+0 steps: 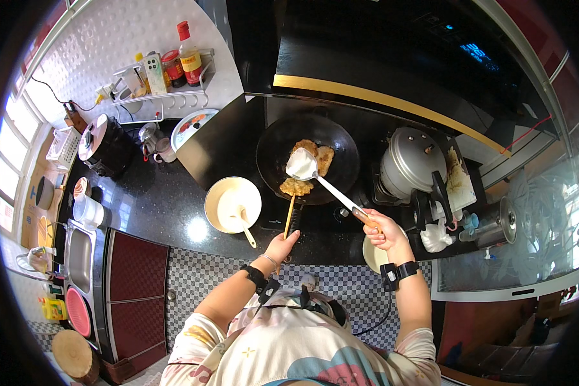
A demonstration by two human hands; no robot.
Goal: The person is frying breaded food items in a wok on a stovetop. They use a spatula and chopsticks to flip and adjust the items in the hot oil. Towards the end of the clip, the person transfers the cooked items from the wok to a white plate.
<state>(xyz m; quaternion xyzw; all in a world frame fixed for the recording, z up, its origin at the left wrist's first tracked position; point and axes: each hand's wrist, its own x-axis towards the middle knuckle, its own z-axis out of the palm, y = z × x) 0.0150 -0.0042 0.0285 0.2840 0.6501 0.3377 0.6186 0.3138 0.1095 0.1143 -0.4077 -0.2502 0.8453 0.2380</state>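
Observation:
My left hand (281, 248) grips a pair of wooden chopsticks (289, 215), whose tips touch a golden fried piece of food (296, 187) at the near side of a black wok (276, 142). A metal spatula (335, 189) with a wooden grip is held in my right hand (381, 228). Its broad, shiny blade (301, 164) is over the wok and partly hides the browned pieces (325, 159) behind it. Under my right hand shows part of a pale bowl (375, 255). Left of the wok stands a cream bowl (213, 208) with pale batter and a spoon (247, 230).
A pressure cooker (407, 161) sits on the right burner, its black handles jutting toward me. The range hood (391, 99) overhangs the stove. A black electric cooker (107, 149) stands far left, below a wall shelf (159, 95) of bottles. The sink (80, 260) is at left.

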